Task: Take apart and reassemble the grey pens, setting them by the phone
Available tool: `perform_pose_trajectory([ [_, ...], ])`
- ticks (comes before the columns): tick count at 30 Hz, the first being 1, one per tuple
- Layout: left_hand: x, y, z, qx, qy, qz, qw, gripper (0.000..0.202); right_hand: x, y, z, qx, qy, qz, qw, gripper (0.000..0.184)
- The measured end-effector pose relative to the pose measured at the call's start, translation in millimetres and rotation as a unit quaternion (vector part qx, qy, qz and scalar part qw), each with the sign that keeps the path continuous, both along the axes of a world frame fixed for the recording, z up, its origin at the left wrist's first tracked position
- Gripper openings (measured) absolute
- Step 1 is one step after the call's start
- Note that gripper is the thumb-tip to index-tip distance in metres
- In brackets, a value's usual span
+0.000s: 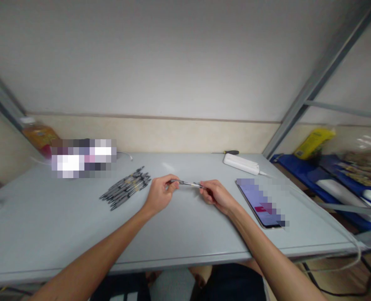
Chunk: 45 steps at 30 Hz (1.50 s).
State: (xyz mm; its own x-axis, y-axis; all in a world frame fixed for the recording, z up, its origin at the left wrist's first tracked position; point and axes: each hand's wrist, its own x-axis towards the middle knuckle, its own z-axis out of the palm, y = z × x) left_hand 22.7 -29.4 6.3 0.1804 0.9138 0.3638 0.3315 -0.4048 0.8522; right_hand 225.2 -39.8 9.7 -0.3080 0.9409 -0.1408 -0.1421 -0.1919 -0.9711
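Left hand (161, 194) and right hand (217, 195) pinched opposite ends of a slim pen (188, 183) near frame centre, seemingly to steady it; grouped pens (125, 189) lay centre-left, probably for easy reach.

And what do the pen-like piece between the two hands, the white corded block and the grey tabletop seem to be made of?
Pen-like piece: probably plastic, with dark and pale sections; too small for certainty.
White corded block: likely moulded plastic, smooth, judging by rounded corners and even colour.
Grey tabletop: smooth, slightly glossy from its soft reflections; painted metal or laminate, perhaps.
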Motion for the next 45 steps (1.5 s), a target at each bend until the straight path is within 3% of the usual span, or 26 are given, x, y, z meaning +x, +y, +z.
perform_pose_trajectory([
  [5,2.6,1.8,-4.7,-0.029,-0.032,-0.007,0.999,0.018,-1.2,2.8,-0.9,0.012,-0.018,-0.05,0.999,0.029],
  [11,9.4,1.6,-10.2,-0.115,-0.103,-0.091,0.984,0.024,-9.3,5.8,2.4,0.137,-0.026,-0.191,0.972,0.031],
  [14,11.1,-2.6,-6.5,-0.1,-0.067,-0.114,0.986,0.026,-15.6,6.5,8.1,0.148,0.04,-0.22,0.963,0.028],
  [17,10.6,-6.2,-0.6,-0.065,-0.009,-0.132,0.989,0.025,-19.6,7.6,18.7,0.106,0.156,-0.221,0.957,0.027],
  [19,9.1,-6.5,1.7,-0.041,0.019,-0.116,0.992,0.025,-19.0,9.3,27.8,0.079,0.209,-0.216,0.951,0.024],
  [23,3.0,-0.9,0.1,0.029,0.087,-0.057,0.994,0.021,-9.3,14.3,46.0,0.032,0.208,-0.19,0.959,0.03],
  [26,-3.3,5.6,-3.4,0.077,0.15,-0.023,0.985,0.018,1.5,17.4,56.9,-0.027,0.225,-0.173,0.958,0.037],
  [31,-12.4,12.8,-4.9,0.11,0.235,0.028,0.965,0.017,12.0,16.7,69.0,-0.083,0.257,-0.168,0.948,0.035],
  [35,-18.5,16.1,-2.8,0.135,0.326,0.062,0.934,0.02,13.8,12.7,72.7,-0.083,0.275,-0.148,0.947,0.037],
  [45,-28.7,14.8,10.6,0.113,0.503,0.128,0.847,0.025,15.6,9.4,73.5,-0.093,0.25,-0.158,0.951,0.038],
])
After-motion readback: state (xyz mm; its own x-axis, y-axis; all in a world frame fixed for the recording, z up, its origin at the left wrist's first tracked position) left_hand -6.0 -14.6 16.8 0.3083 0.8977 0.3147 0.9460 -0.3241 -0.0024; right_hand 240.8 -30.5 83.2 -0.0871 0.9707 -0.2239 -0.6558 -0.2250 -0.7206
